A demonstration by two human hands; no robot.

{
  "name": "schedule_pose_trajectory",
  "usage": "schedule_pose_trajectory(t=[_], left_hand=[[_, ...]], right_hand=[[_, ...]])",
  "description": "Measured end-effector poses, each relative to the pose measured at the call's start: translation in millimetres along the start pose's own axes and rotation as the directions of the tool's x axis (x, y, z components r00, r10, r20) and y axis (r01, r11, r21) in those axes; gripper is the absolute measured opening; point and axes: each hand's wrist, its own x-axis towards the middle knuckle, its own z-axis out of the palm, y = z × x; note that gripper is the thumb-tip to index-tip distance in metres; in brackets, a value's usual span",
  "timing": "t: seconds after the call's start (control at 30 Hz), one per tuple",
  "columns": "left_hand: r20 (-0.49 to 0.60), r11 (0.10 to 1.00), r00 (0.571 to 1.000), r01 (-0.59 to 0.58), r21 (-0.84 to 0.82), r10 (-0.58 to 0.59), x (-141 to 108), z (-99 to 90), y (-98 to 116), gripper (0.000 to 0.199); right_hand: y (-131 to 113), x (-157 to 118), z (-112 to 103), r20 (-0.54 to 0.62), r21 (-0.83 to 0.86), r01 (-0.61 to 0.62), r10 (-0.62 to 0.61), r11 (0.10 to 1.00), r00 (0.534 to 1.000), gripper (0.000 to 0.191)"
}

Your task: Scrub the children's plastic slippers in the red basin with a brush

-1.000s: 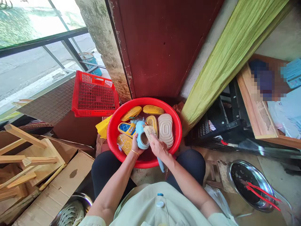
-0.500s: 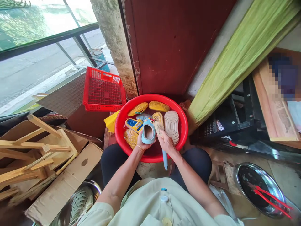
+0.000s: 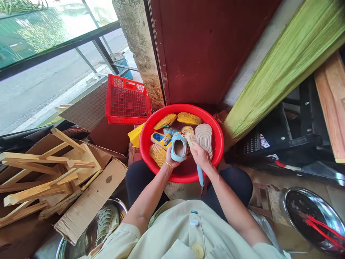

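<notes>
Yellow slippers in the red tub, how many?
5 in the red tub: upper-left slipper, upper-right slipper, blue-lined slipper, lower-left slipper, center slipper partly behind the brush. More may be hidden underneath.

There, part of the left hand [image 3: 173,160] was masked by the light-blue shoe [image 3: 178,157], and the middle of the brush [image 3: 199,175] was covered by the right hand [image 3: 201,155]! Lettering [image 3: 167,140] on the blue-and-yellow slipper [image 3: 159,137] was too small to be read; far right, the red-handled tool [image 3: 322,228] was clipped by the view's edge.
</notes>
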Motion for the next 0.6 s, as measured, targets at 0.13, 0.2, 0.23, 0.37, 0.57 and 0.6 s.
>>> schedule_pose_trajectory(t=[0.13, 0.2, 0.23, 0.37, 0.57, 0.6], left_hand=[[-0.142, 0.989, 0.978, -0.151, 0.006, 0.150, 11, -0.3, -10, 0.053], [-0.209, 0.976, 0.953, -0.217, 0.031, 0.219, 14, 1.0, -16, 0.048], [-0.230, 0.968, 0.940, -0.245, 0.060, 0.253, 14, 1.8, -19, 0.046], [-0.272, 0.928, 0.890, -0.326, 0.180, 0.366, 12, 3.1, -23, 0.040], [-0.258, 0.851, 0.821, -0.439, 0.288, 0.510, 11, 2.7, -18, 0.046], [-0.240, 0.820, 0.799, -0.466, 0.334, 0.551, 11, 4.2, -16, 0.047]], right_hand=[[-13, -50, -8, 0.142, -0.119, 0.117, -0.100, 0.986, 0.985, 0.050], [-27, -56, -7, 0.247, -0.220, 0.106, -0.050, 0.970, 0.968, 0.049], [-34, -51, -5, 0.283, -0.273, 0.081, -0.001, 0.959, 0.959, 0.047], [-54, -16, -2, 0.333, -0.350, 0.011, 0.113, 0.937, 0.936, 0.043], [-36, -39, -15, 0.370, -0.253, 0.063, 0.036, 0.965, 0.929, 0.044], [-29, -47, -19, 0.362, -0.223, 0.062, 0.023, 0.973, 0.932, 0.046]])
